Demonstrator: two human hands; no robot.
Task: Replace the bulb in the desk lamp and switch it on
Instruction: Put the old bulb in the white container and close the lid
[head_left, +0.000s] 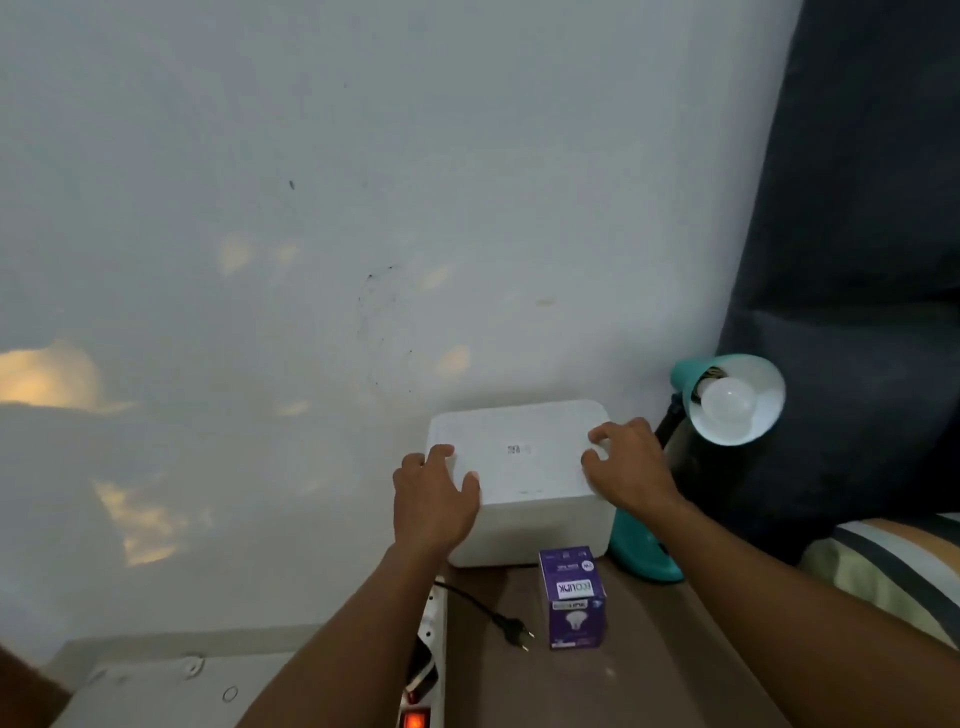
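Both hands up on a big white foam box (519, 467) with round corners, set on the brown table top (649, 649) against the pale wall (311, 208). Left hand (434, 501) pressed to the box's left edge, fingers spread and bent over the top, thumb down the near face. Right hand (631, 465) laid on the top right corner, fingers curled onto the lid. One on each side, most likely to get a steady hold on something wide and light, and probably to push or lift it out of the way. Just beside the box on the right, a teal metal desk lamp (727, 400) with a white inside to its shade, tipped up and facing this way, so easy to reach into. A round white bulb (727, 405) sitting in the shade, not glowing. Lamp foot (644, 556) touching the box's lower right corner, so little room to work there. In front of the box, a small purple cardboard bulb box (571, 597) standing upright and shut, near at hand for the swap. A black plug (514, 626) on a black cord lying loose on the table, not in any socket, which looks safe for changing a bulb. A white power strip (428, 670) with a red lit switch low at the table's left edge. A dark curtain (857, 260) hanging behind the lamp. Bulb swap not yet begun, by the look of it.
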